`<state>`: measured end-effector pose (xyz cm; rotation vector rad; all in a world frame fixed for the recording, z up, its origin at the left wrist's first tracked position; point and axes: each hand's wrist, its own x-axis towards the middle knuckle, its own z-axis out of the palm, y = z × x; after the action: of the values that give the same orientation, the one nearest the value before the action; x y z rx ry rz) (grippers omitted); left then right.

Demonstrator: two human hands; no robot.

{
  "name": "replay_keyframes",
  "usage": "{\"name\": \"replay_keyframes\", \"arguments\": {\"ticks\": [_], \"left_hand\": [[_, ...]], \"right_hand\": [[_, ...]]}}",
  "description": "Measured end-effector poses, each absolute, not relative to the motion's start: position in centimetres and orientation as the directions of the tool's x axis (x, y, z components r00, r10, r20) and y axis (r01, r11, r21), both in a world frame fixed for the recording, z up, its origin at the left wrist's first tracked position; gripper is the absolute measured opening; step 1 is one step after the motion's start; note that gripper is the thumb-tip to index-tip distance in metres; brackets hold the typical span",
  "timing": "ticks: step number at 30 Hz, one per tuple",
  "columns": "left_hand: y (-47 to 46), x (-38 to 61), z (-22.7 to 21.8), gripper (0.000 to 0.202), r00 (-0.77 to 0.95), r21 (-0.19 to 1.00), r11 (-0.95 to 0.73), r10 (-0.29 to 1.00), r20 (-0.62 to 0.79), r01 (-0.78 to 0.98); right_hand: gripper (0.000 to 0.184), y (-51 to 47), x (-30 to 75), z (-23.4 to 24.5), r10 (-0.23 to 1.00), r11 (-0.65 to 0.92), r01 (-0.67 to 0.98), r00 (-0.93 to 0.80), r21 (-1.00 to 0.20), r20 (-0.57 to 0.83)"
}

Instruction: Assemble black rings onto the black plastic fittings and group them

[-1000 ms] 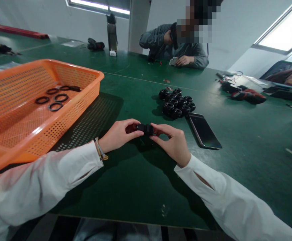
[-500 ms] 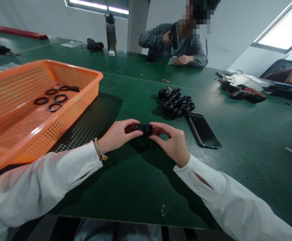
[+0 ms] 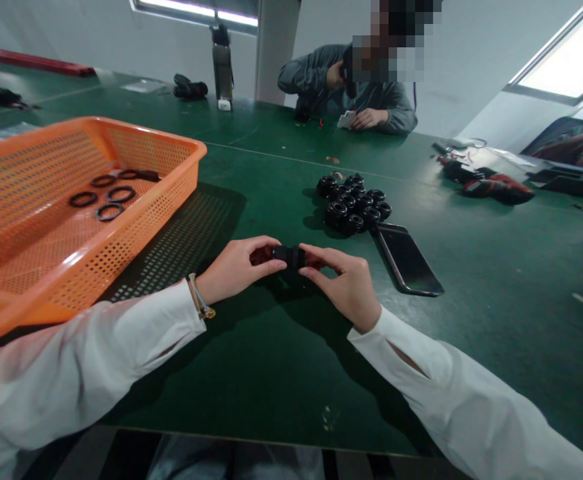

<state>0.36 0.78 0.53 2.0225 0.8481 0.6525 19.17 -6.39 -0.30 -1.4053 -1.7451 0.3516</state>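
Note:
Between my two hands is a small black cylindrical fitting point(image 3: 288, 257), held sideways just over the green table. My left hand point(image 3: 239, 267) pinches its left end with thumb and fingers. At the other end, my right hand point(image 3: 344, 277) grips it between thumb and index finger. A cluster of similar black round fittings point(image 3: 354, 203) stands beyond my right hand. Inside the orange basket point(image 3: 199, 167) to the left lie several black rings point(image 3: 120, 194). The fingertips partly cover the fitting's ends.
A phone point(image 3: 409, 260) lies right of the cluster. Across the table point(image 3: 271, 373) a person in a grey sleeve point(image 3: 396, 110) holds a dark tool. Red-and-black power tools point(image 3: 496, 187) lie at the right, a dark device point(image 3: 190, 87) and an upright grey object point(image 3: 222, 70) at the back.
Both hands keep hold of the black fitting at almost the same place. A narrow band near its right end looks slightly turned or shifted. The person opposite has moved the tool slightly.

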Motion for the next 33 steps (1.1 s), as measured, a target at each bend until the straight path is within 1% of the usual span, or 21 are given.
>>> {"name": "replay_keyframes", "arguments": {"ticks": [7,14,19,24,33], "left_hand": [[0.83,0.36,0.51,0.038,0.636,0.853,-0.415,0.760,0.133,0.317],[0.93,0.42,0.45,0.039,0.651,0.846,-0.427,0.748,0.132,0.319],[0.97,0.39,0.41,0.039,0.652,0.836,-0.436,0.747,0.130,0.332],[0.96,0.39,0.38,0.039,0.652,0.849,-0.430,0.745,0.142,0.307],[0.97,0.42,0.34,0.039,0.654,0.850,-0.433,0.742,0.148,0.299]], "right_hand": [[0.035,-6.42,19.26,-0.29,0.899,0.372,0.643,-0.068,-0.670,0.433],[0.030,-6.44,19.11,-0.21,0.902,0.340,0.648,-0.018,-0.682,0.432],[0.036,-6.46,18.98,-0.31,0.894,0.353,0.609,0.003,-0.710,0.448],[0.027,-6.39,19.06,-0.40,0.889,0.361,0.629,-0.010,-0.689,0.457],[0.026,-6.32,19.25,-0.60,0.881,0.373,0.646,-0.022,-0.666,0.472]]}}
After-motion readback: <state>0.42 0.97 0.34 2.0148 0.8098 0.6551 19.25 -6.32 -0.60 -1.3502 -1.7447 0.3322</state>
